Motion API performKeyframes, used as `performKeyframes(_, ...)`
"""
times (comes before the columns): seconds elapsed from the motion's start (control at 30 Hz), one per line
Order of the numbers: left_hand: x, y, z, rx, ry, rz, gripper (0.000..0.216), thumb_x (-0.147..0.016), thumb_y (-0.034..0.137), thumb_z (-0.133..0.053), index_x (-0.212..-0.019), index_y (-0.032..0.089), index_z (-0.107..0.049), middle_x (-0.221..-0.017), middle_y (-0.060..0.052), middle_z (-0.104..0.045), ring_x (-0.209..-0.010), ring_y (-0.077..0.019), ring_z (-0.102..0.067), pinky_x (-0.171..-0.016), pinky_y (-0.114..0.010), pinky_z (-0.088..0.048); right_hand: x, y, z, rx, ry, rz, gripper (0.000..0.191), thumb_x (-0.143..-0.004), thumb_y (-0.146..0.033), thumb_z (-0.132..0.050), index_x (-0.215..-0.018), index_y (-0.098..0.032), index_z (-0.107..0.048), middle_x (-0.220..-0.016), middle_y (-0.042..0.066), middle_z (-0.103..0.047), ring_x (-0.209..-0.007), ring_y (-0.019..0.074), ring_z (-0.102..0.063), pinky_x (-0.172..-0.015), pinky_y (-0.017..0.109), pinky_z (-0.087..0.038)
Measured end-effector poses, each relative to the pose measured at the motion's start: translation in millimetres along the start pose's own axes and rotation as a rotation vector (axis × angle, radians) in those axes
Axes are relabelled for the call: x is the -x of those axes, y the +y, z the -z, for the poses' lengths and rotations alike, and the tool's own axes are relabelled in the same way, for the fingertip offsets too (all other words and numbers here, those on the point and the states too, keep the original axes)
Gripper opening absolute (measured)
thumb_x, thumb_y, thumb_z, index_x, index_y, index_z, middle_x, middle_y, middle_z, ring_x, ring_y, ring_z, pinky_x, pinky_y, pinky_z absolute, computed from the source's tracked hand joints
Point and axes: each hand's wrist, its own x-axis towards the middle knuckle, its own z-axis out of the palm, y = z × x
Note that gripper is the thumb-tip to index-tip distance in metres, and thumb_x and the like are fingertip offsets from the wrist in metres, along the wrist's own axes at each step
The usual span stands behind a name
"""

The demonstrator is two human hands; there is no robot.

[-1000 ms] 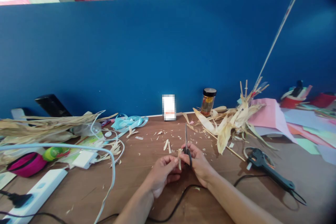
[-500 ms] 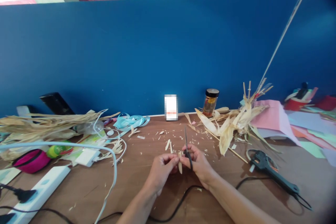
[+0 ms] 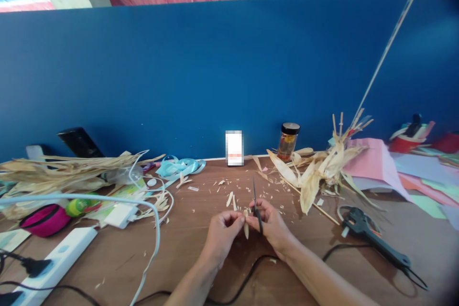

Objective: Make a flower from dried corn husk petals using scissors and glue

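Between the fingertips of both hands is a small pale strip of dried corn husk [image 3: 246, 231], held upright above the table. My left hand [image 3: 224, 232] pinches it from the left, thumb against its upper part. My right hand [image 3: 273, 225] is closed around black scissors [image 3: 255, 196], whose blades point away from me; its thumb and finger also meet the strip. Small cut husk scraps [image 3: 230, 198] lie scattered on the table just beyond the hands.
A glue gun [image 3: 375, 239] lies at right, its cord running below my hands. Dried husks [image 3: 315, 177] and a lidded jar [image 3: 288, 142] stand behind. At left are a power strip [image 3: 59, 263], blue ribbon [image 3: 179, 167], and a pink pouch [image 3: 45, 220]. A blue partition [image 3: 229, 67] closes the back.
The whole view has shifted very slightly. Both hands keep their hold on the husk strip and scissors, almost unmoved.
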Motion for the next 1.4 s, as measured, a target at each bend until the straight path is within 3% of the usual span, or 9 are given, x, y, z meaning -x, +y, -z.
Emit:
performKeyframes(0.33,2.5,5.8,-0.1,0.048,-0.060,0.021,0.025,-0.068,0.035,-0.063,-0.078,0.012,-0.067,-0.056,0.001,-0.055,-0.049,-0.0074,-0.041,-0.050,-0.018,-0.032,0.1,-1.4,2.0,0.036,-0.008,0.011,0.044,-0.055,-0.028,-0.077,-0.087,-0.022,-0.048,-0.061,-0.006,-0.059,-0.053,0.0089,-0.053,-0.053,0.019,-0.037)
performKeyframes(0.63,0.9,-0.3,-3.3,0.015,-0.001,-0.035,0.024,-0.069,0.035,-0.061,-0.071,0.012,-0.066,-0.059,-0.001,-0.060,-0.052,-0.0094,-0.046,-0.051,-0.019,-0.035,-0.7,2.4,1.4,0.108,0.010,0.045,0.041,-0.059,-0.025,-0.074,-0.089,-0.021,-0.046,-0.060,-0.007,-0.057,-0.050,0.0063,-0.049,-0.050,0.016,-0.034)
performKeyframes(0.77,2.6,1.6,-5.9,0.069,0.015,-0.029,0.024,-0.068,0.034,-0.062,-0.075,0.012,-0.066,-0.065,-0.003,-0.063,-0.058,-0.0114,-0.051,-0.056,-0.021,-0.040,-1.1,1.9,0.2,0.149,0.021,0.051,0.041,-0.060,-0.026,-0.073,-0.090,-0.020,-0.046,-0.061,-0.007,-0.058,-0.051,0.0072,-0.050,-0.051,0.017,-0.036)
performKeyframes(0.97,0.4,3.9,0.2,0.218,0.004,0.048,0.023,-0.068,0.036,-0.062,-0.072,0.013,-0.064,-0.057,0.001,-0.058,-0.050,-0.0083,-0.047,-0.053,-0.020,-0.039,-2.1,-2.9,-0.6,0.209,0.094,0.078,0.041,-0.063,-0.030,-0.071,-0.094,-0.020,-0.047,-0.061,-0.006,-0.057,-0.051,0.0073,-0.049,-0.050,0.018,-0.035)
performKeyframes(1.2,-0.7,-1.7,0.8,-0.035,-0.028,-0.012,0.027,-0.068,0.038,-0.060,-0.070,0.012,-0.064,-0.061,-0.003,-0.061,-0.053,-0.0110,-0.050,-0.051,-0.020,-0.039,-2.0,-2.1,1.4,0.147,0.049,0.069,0.045,-0.058,-0.026,-0.074,-0.095,-0.020,-0.049,-0.069,-0.004,-0.060,-0.060,0.0099,-0.056,-0.059,0.021,-0.042)
performKeyframes(1.4,0.1,-1.8,-0.2,-0.184,-0.017,-0.039,0.029,-0.069,0.039,-0.058,-0.067,0.011,-0.064,-0.055,-0.002,-0.060,-0.047,-0.0109,-0.048,-0.046,-0.020,-0.037,-3.8,3.2,5.1,0.216,0.050,0.134,0.041,-0.060,-0.023,-0.072,-0.094,-0.020,-0.049,-0.068,-0.005,-0.058,-0.060,0.0094,-0.055,-0.057,0.020,-0.041)
